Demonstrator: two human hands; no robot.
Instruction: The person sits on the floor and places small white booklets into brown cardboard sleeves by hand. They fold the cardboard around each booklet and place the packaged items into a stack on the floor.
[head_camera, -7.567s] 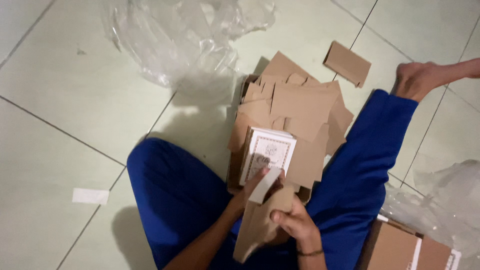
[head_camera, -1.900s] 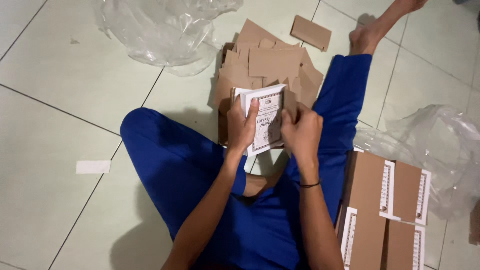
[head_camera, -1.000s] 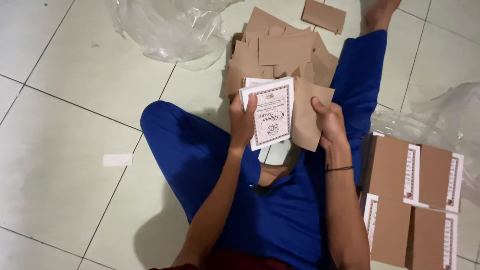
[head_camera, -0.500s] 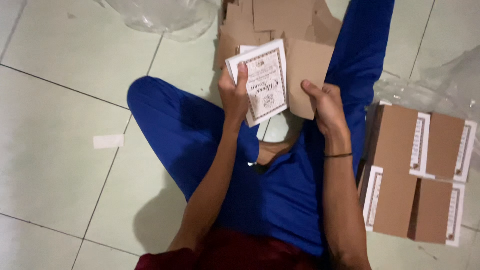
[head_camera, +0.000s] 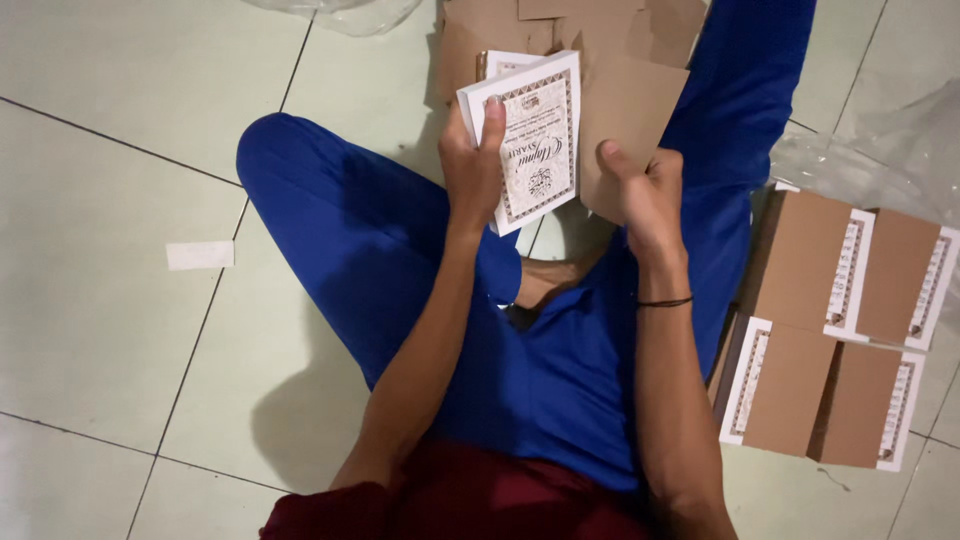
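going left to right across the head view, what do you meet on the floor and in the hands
white paper slip → blue trouser knee → left hand → white printed booklet → brown cardboard sleeve → right hand → finished brown-wrapped booklets

The person wears bright blue trousers (head_camera: 370, 240) and a dark red top (head_camera: 440, 505) showing at the bottom edge. Both forearms are bare. A thin black band (head_camera: 664, 301) circles the right wrist.
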